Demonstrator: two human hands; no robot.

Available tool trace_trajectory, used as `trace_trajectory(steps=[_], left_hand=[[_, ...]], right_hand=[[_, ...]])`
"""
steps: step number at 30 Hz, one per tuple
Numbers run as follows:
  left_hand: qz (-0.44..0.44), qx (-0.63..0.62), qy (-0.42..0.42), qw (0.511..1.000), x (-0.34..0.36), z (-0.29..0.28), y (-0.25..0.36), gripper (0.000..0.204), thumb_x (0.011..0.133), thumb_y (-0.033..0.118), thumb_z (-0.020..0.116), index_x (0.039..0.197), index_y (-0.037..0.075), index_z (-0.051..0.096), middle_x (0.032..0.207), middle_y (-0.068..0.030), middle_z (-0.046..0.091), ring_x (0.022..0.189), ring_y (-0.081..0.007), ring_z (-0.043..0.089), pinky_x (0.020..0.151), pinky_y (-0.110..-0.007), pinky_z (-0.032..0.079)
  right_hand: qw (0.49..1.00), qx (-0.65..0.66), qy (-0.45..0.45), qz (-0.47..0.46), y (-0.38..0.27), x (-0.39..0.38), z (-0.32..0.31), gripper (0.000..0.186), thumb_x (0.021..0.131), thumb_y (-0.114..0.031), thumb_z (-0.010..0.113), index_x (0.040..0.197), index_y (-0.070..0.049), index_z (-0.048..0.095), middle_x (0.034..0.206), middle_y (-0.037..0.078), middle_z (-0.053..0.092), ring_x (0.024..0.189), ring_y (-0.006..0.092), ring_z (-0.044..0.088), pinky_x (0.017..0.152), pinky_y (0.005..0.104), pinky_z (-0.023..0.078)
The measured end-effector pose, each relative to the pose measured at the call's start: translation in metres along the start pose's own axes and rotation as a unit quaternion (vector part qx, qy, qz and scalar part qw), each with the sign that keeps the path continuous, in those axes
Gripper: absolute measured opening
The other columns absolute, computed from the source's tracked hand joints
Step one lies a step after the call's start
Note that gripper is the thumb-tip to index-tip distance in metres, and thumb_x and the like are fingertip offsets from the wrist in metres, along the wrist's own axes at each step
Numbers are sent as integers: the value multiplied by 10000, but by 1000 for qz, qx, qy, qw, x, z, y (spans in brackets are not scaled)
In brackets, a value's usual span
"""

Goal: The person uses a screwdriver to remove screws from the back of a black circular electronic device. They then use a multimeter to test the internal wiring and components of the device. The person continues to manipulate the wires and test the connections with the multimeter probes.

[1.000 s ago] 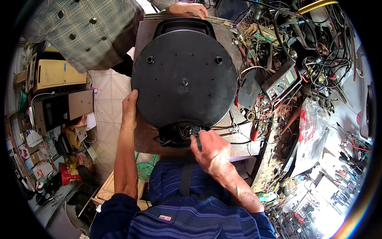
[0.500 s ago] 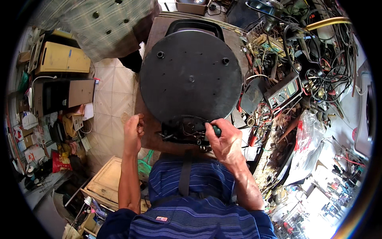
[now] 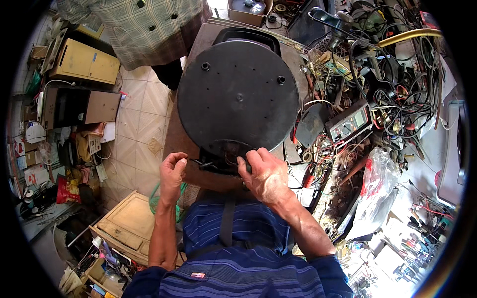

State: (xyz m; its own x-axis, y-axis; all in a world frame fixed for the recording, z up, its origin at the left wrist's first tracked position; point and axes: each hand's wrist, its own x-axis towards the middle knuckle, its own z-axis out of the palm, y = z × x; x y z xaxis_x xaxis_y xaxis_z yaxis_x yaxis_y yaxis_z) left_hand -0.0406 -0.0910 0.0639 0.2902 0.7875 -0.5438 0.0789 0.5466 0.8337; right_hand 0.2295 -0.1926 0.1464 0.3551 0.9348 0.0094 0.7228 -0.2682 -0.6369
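A round black appliance (image 3: pixel 238 94) lies with its flat base upward on a brown worktable, and a black handle loop (image 3: pixel 248 34) sticks out at its far side. At its near edge an open compartment (image 3: pixel 218 161) shows dark parts and thin wires. My right hand (image 3: pixel 266 174) is closed round a screwdriver (image 3: pixel 249 168) over the right part of this compartment; only some of its dark green handle shows, and the tip is hidden. Just left of the compartment, near loose wire ends, my left hand (image 3: pixel 174 171) has its thumb and fingers pinched together; what they hold cannot be made out.
Tangled cables (image 3: pixel 397 94), scrap parts and a multimeter (image 3: pixel 350 124) crowd the right side. A clear plastic bag (image 3: pixel 377 184) lies nearer. Someone in a plaid garment (image 3: pixel 144 30) stands at the far left. A wooden cabinet (image 3: pixel 126 223) is at lower left.
My right hand has shifted left over the compartment, its green handle now mostly covered. My left hand has turned, bringing thumb and fingers toward the wires. The person in plaid has moved slightly right.
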Motion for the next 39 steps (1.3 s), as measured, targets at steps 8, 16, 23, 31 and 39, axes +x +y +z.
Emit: trace_trajectory(steps=[8, 16, 23, 31, 39], left_hand=[[44, 67, 19, 997, -19, 25, -3, 140, 996, 106, 653, 1109, 26, 672, 828, 61, 581, 664, 0, 452, 587, -182, 354], [39, 81, 36, 995, -14, 23, 7, 145, 1016, 108, 635, 1112, 8, 679, 940, 43, 617, 797, -19, 504, 689, -195, 406], [23, 83, 34, 996, 4, 12, 7, 191, 1007, 89, 612, 1164, -11, 652, 984, 17, 616, 835, -45, 531, 719, -209, 438], [18, -24, 14, 999, 14, 3, 2, 367, 906, -56, 488, 1248, -18, 614, 1068, -86, 649, 837, -105, 620, 708, -229, 512], [-55, -111, 17, 992, 34, -9, 5, 310, 953, 47, 502, 1235, -13, 617, 1040, -64, 630, 831, -120, 591, 740, -276, 501]], right_hand=[[982, 148, 94, 76, -13, -24, -79, 54, 898, -37, 738, 924, 4, 713, 774, 147, 665, 650, 275, 667, 600, 358, 519], [979, 160, 89, 94, 1, -90, -52, 233, 850, -65, 832, 1037, -3, 705, 886, 160, 717, 741, 292, 719, 653, 357, 567], [988, 99, 112, 47, -10, -77, -32, 279, 804, -62, 862, 1018, -23, 687, 863, 144, 685, 698, 308, 701, 596, 375, 563], [990, 64, 106, 64, -15, -60, -22, 270, 805, -44, 852, 1008, -22, 675, 846, 140, 665, 662, 306, 679, 565, 382, 543], [992, 37, 109, 50, -11, -39, -6, 234, 806, -34, 838, 968, -14, 671, 817, 134, 647, 658, 315, 665, 565, 395, 541]])
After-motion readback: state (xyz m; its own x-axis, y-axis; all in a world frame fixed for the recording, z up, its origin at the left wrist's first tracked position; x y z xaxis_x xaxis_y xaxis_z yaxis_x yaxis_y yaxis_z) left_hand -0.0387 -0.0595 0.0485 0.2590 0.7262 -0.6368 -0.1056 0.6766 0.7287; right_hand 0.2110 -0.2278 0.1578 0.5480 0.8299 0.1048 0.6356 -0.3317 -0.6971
